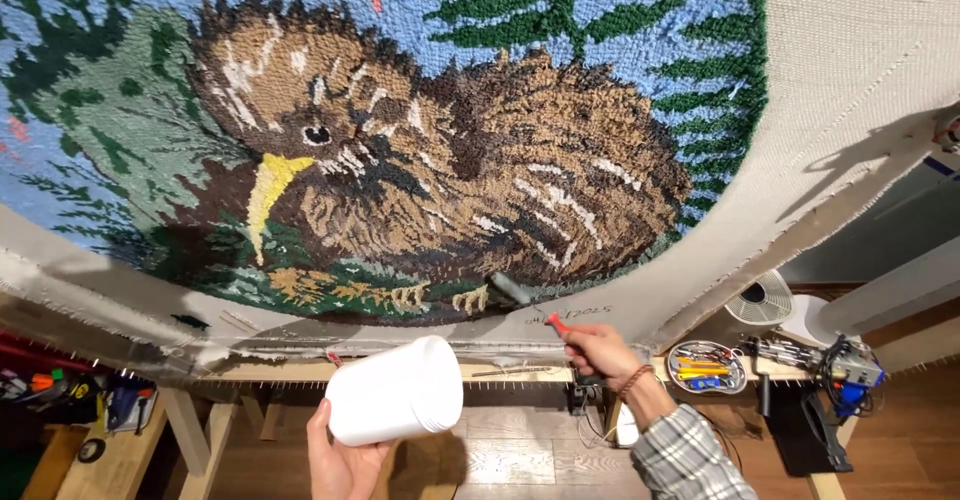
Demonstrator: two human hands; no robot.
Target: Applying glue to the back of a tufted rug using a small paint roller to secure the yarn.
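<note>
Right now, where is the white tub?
In the head view, the white tub sits low and centre, held in the left hand, below the rug's bottom edge.

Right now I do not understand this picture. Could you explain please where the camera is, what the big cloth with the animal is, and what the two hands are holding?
The camera sits on a person's head and looks at their own two bare hands; no machine is here. The big cloth is stretched on a wooden frame. On it is a woolly picture of a brown bird with a yellow beak, among green branches on blue. The left hand holds a white tub from below. The right hand has its grip on a red handle of a small roller, pressed at the picture's lower edge. Behind are a tray of tools and a white fan.
</note>
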